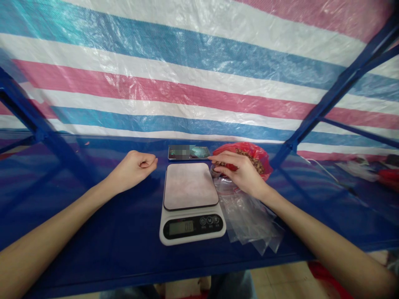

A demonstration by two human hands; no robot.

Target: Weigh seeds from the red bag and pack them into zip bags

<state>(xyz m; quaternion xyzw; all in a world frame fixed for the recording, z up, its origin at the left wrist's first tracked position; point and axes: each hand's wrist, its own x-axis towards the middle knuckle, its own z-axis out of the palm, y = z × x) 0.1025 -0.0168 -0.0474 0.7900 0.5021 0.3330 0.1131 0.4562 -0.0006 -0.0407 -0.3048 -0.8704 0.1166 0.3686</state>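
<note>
A white kitchen scale (191, 187) stands between my hands, its small display reading 0.0. My left hand (135, 170) is closed in a fist on the blue tabletop, left of the scale; nothing shows in it. To the right of the scale, my right hand (238, 168) is above a red plastic bag (264, 151) of small brown pieces, too small to name. Its thumb and forefinger are apart with nothing visible between them. A small round container (215, 171) sits just below the thumb, partly hidden. Clear zip bags (249, 216) lie fanned beside the scale, below this hand.
A phone (189, 153) lies flat behind the scale. Blue metal braces (343, 83) rise at both sides, and a striped plastic sheet (174, 91) hangs at the back. The front edge of the blue table (131, 249) runs above my knees.
</note>
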